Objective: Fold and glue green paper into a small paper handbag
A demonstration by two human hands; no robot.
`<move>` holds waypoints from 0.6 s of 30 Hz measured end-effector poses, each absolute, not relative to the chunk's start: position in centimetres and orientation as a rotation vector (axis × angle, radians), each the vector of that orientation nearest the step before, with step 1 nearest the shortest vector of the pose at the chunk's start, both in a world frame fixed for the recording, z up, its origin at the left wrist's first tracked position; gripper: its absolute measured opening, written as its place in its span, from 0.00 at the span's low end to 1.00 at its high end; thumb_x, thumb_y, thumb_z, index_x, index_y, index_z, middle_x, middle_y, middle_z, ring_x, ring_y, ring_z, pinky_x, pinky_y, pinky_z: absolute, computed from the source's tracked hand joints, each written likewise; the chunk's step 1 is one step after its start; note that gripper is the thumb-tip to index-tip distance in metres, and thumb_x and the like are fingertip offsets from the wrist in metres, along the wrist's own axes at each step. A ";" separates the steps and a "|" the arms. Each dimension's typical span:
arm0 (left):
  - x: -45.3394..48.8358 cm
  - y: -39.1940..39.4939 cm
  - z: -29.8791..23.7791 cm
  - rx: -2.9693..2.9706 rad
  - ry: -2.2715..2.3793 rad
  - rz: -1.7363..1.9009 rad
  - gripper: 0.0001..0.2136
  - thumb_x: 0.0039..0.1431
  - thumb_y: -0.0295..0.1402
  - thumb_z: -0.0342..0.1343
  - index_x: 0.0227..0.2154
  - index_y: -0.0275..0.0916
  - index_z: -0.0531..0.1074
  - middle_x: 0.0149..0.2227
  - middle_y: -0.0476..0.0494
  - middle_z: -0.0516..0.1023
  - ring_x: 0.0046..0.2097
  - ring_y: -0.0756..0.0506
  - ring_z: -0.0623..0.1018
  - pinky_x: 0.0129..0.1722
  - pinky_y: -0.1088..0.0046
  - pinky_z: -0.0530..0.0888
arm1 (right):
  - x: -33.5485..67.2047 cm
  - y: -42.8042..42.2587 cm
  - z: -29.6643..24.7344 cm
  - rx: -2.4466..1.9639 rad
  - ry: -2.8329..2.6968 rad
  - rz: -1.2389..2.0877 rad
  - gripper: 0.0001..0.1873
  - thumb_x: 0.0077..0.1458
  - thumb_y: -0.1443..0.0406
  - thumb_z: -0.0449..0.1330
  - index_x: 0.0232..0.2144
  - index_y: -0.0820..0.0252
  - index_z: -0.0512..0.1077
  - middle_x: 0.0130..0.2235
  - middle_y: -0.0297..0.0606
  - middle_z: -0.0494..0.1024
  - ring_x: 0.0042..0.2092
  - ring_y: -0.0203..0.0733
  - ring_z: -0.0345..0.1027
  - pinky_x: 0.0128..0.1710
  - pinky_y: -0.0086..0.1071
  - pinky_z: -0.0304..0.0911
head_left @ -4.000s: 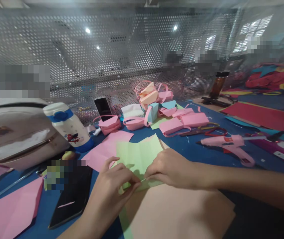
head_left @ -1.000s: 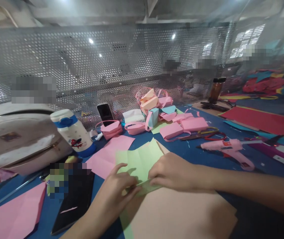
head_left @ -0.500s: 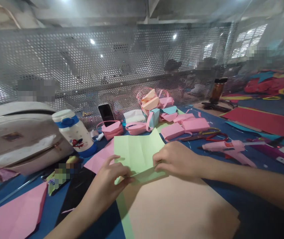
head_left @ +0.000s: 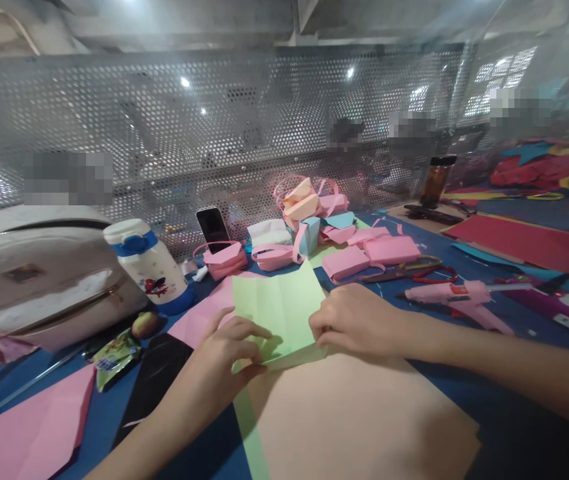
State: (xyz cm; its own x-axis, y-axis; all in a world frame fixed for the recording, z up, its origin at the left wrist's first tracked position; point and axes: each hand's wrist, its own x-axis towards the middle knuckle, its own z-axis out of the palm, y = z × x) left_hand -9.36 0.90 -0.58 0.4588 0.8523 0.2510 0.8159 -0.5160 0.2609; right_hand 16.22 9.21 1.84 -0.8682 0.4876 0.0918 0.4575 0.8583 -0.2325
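A light green paper sheet [head_left: 279,307] with fold creases stands tilted up from the blue table [head_left: 374,293]. My left hand [head_left: 227,350] pinches its lower left edge. My right hand [head_left: 354,320] grips its lower right edge with curled fingers. Under both hands lies a large peach paper sheet [head_left: 354,420]. A pink sheet [head_left: 199,317] lies just left of the green one.
A white bottle [head_left: 147,263], a beige bag [head_left: 29,267], a snack wrapper [head_left: 112,353] and a black phone [head_left: 152,373] sit left. Pink folded boxes [head_left: 364,253], a propped phone [head_left: 213,229], scissors [head_left: 414,270] and a pink glue gun [head_left: 457,297] lie beyond. A perforated metal screen [head_left: 214,133] backs the table.
The green sheet was lying nearly flat while I pressed its near edge; it is now lifted up on its fold, and my left fingers have shifted along the lower edge.
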 end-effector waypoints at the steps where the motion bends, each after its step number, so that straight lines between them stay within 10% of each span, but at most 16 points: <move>1: -9.3 0.9 -0.6 2.582 1.490 0.529 0.08 0.56 0.24 0.63 0.24 0.41 0.74 0.46 0.49 0.82 0.48 0.43 0.80 0.64 0.41 0.54 | 16.2 9.0 1.9 -0.748 -2.896 0.318 0.08 0.59 0.66 0.62 0.28 0.58 0.77 0.27 0.32 0.78 0.30 0.36 0.66 0.27 0.31 0.41; 18: -7.8 0.1 -0.5 2.584 1.299 0.641 0.09 0.56 0.23 0.62 0.25 0.44 0.74 0.38 0.57 0.83 0.40 0.49 0.81 0.67 0.50 0.49 | 15.3 7.3 1.5 -0.659 -2.979 0.316 0.07 0.63 0.63 0.61 0.33 0.56 0.78 0.29 0.33 0.80 0.31 0.37 0.68 0.27 0.32 0.40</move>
State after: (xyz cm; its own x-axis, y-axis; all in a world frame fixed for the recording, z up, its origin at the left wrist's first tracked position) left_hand -7.84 0.14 -0.52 0.5252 0.7977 0.2964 0.7204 -0.6022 0.3441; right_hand 15.34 7.30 1.51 -0.9051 0.4243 0.0275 0.4091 0.8866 -0.2160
